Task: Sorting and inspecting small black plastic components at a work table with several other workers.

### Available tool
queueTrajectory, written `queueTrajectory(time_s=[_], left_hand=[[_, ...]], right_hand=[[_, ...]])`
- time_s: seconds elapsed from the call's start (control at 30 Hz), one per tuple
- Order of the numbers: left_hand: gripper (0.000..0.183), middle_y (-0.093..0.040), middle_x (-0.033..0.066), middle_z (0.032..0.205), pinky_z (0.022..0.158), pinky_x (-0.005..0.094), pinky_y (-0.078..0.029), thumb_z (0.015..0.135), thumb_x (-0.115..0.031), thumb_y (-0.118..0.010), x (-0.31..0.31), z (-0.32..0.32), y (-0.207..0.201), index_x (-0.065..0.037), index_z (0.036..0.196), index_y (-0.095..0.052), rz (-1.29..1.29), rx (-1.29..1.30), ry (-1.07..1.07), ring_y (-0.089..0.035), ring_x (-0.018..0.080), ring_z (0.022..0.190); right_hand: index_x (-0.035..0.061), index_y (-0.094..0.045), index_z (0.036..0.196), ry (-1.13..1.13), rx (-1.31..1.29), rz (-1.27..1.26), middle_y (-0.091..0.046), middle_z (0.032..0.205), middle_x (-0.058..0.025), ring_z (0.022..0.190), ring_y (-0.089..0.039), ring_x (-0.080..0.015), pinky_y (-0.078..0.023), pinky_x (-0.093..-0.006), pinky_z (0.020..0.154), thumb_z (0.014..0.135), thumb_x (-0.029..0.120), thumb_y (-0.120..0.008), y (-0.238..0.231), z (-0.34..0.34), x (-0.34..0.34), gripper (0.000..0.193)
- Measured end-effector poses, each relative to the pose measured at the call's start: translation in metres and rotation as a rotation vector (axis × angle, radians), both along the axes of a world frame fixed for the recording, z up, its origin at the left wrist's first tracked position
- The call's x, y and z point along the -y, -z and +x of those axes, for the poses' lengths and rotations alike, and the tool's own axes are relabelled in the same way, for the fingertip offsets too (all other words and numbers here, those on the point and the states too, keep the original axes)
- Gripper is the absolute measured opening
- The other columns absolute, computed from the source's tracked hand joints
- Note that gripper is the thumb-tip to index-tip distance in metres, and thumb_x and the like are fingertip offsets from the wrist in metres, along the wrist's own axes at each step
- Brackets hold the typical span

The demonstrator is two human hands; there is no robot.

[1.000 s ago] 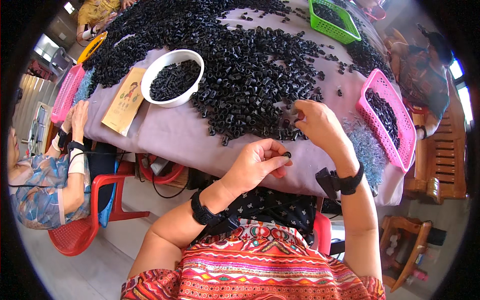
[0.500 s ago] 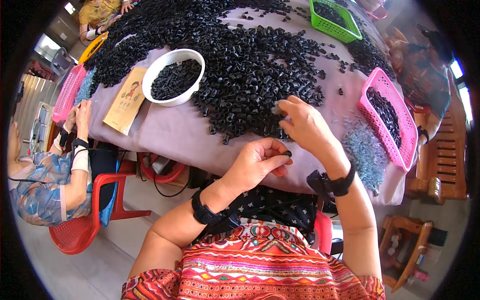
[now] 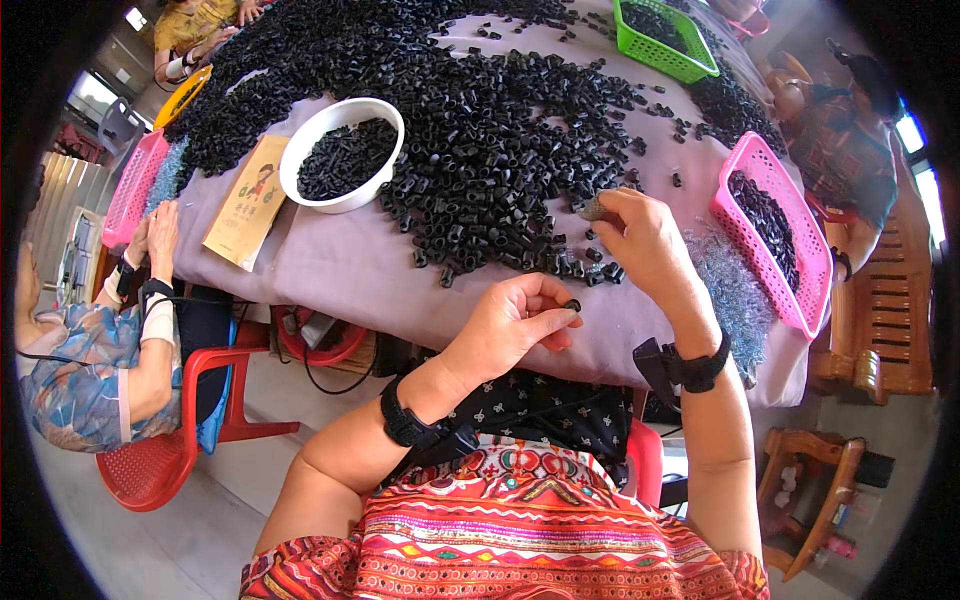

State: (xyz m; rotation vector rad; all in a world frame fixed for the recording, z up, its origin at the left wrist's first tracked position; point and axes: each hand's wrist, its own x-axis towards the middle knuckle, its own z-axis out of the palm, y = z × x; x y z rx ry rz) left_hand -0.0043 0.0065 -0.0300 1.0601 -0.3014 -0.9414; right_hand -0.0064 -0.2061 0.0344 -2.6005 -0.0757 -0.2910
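Between the thumb and forefinger of the left hand [image 3: 508,322], a small, rounded black plastic piece [image 3: 573,305] is pinched; this grip is pressed closed on it, just beyond the near edge of the heap. The piece juts past the thumb tip, dark and smooth, its remainder covered by the fingers. To its upper right, the right hand [image 3: 645,235] has fingers curled toward the thumb; a greyish, translucent bit [image 3: 592,211] shows at the fingertips, too blurred to tell whether that grip pinches it. Beyond both hands spreads a heap of short, hollow black plastic pieces [image 3: 480,175] on the mauve cloth-covered surface [image 3: 330,255]. A round white plastic bowl [image 3: 294,165] of slender black parts stands at left; at right, a bluish, clear tangled pile [image 3: 735,305] lies beside a pink perforated plastic basket [image 3: 733,205].
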Motion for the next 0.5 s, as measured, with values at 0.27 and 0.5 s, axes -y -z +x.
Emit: queueTrajectory(time_s=[0.27, 0.5], left_hand=[[0.010, -0.072, 0.0095, 0.095, 0.069, 0.0250, -0.056, 0.095, -0.004, -0.064, -0.001, 0.001, 0.002, -0.001, 0.103, -0.061, -0.024, -0.002, 0.010, -0.065, 0.0105, 0.073], [0.010, -0.072, 0.0092, 0.095, 0.069, 0.0246, -0.055, 0.095, -0.004, -0.064, 0.000, 0.001, 0.000, -0.001, 0.103, -0.061, -0.004, 0.015, 0.010, -0.065, 0.0103, 0.074]], right_hand=[[-0.0008, -0.062, 0.092, -0.096, -0.032, -0.020, -0.063, 0.085, -0.0203, 0.083, -0.063, -0.0403, -0.050, -0.0438, 0.072, 0.075, 0.008, -0.066, 0.010, 0.012, -0.016, 0.019], [0.0018, -0.062, 0.094, -0.037, -0.054, -0.077, -0.064, 0.090, -0.0183, 0.088, -0.064, -0.0394, -0.052, -0.0468, 0.078, 0.073, 0.001, -0.065, 0.020, 0.014, -0.034, 0.021]])
